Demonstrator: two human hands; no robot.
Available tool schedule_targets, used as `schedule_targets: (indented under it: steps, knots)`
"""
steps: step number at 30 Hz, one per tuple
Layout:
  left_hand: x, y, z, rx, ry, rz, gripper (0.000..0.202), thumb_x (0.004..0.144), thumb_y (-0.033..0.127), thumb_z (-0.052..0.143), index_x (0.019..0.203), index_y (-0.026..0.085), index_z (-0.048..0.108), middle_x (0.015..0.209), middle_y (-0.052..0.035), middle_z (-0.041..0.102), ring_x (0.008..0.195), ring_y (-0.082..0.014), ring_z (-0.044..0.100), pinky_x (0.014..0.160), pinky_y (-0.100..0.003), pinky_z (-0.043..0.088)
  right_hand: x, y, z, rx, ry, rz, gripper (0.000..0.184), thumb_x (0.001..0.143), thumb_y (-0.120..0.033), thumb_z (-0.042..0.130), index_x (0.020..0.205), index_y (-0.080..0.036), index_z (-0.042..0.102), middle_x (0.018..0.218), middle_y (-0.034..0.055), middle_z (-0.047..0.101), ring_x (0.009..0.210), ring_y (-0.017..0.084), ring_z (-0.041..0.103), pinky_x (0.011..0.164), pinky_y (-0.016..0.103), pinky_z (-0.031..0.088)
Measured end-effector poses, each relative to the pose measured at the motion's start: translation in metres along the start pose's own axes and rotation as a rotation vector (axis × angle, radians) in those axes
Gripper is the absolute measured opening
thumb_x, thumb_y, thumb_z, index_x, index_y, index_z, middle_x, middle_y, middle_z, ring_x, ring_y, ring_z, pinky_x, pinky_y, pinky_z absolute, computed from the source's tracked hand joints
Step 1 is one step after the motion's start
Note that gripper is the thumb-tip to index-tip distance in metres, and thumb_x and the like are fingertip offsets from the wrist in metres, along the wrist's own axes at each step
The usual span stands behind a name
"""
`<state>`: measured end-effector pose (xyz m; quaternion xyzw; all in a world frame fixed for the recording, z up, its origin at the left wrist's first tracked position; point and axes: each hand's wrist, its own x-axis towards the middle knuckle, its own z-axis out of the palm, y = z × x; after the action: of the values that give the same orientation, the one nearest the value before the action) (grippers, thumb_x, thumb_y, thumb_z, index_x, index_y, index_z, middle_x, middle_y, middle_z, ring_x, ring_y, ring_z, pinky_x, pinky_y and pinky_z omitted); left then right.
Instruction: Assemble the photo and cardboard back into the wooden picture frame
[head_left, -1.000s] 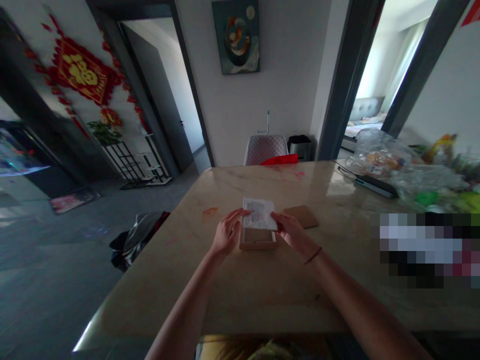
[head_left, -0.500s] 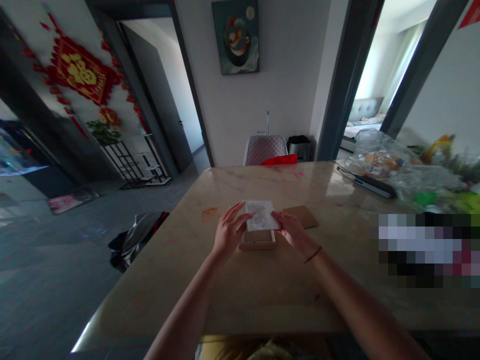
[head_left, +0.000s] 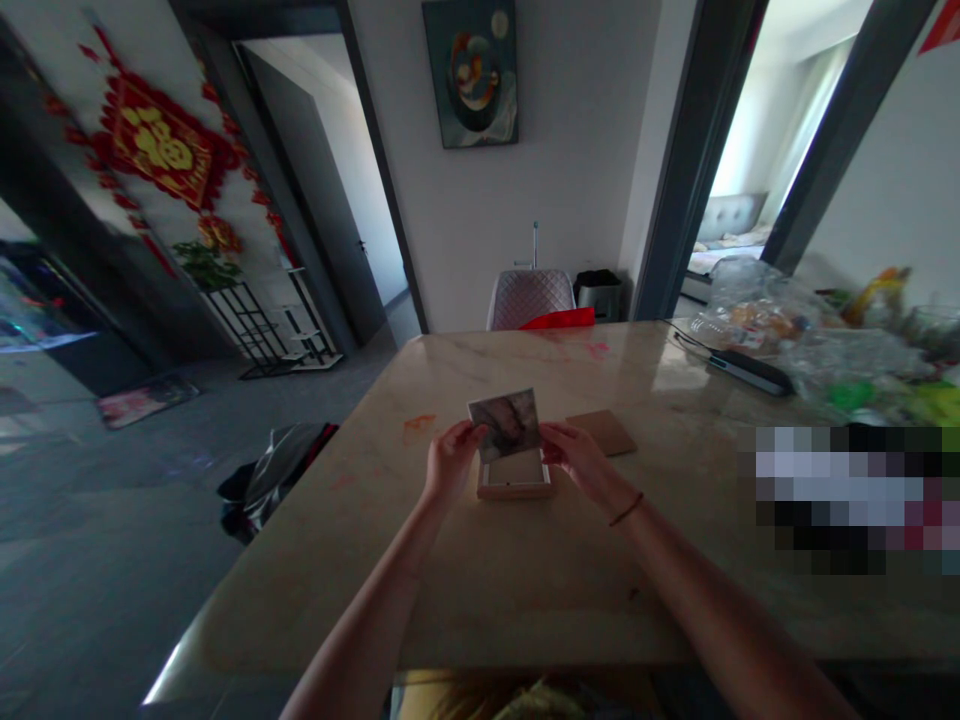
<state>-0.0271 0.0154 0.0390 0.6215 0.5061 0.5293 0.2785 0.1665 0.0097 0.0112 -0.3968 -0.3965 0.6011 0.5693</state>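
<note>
I hold a small photo print point(head_left: 506, 423) by its two side edges, tilted up toward me, its dark picture side showing. My left hand point(head_left: 450, 462) pinches the left edge and my right hand point(head_left: 574, 458) pinches the right edge. Just below the print a pale wooden picture frame point(head_left: 515, 480) lies flat on the marble table point(head_left: 525, 570). A brown backing board point(head_left: 602, 432) rests flat on the table right of the frame, beside my right hand.
Crumpled plastic bags with food and clutter point(head_left: 817, 340) crowd the table's right side, next to a dark flat device point(head_left: 746, 372). A quilted chair point(head_left: 531, 298) stands at the far edge. A dark bag point(head_left: 277, 475) lies on the floor to the left.
The print was turned over and lifted: its pale back showed before, its dark picture side shows now. Both hands stayed at its edges above the frame.
</note>
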Motion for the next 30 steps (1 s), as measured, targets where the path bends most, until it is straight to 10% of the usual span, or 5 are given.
schedule_targets:
  steps: [20, 30]
  knots:
    - [-0.0072, 0.0003, 0.0052, -0.492, -0.334, -0.338, 0.040, 0.057, 0.035, 0.075, 0.089, 0.015, 0.063, 0.085, -0.0057, 0.070, 0.075, -0.0162, 0.065, 0.078, -0.030, 0.050, -0.0008, -0.0044, 0.0001, 0.030, 0.017, -0.012, 0.024, 0.055, -0.038, 0.075, 0.062, -0.018, 0.064, 0.062, -0.0001, 0.064, 0.060, 0.013, 0.059, 0.065, 0.029, 0.046]
    - [-0.0077, 0.0026, 0.0041, -0.531, -0.322, -0.426, 0.048, 0.060, 0.034, 0.076, 0.101, 0.017, 0.058, 0.083, -0.0032, 0.070, 0.064, -0.0120, 0.064, 0.059, -0.021, 0.049, -0.0014, -0.0017, -0.0006, -0.078, 0.096, -0.051, 0.027, 0.060, -0.044, 0.069, 0.074, -0.020, 0.068, 0.075, 0.0023, 0.068, 0.064, 0.015, 0.061, 0.055, 0.026, 0.044]
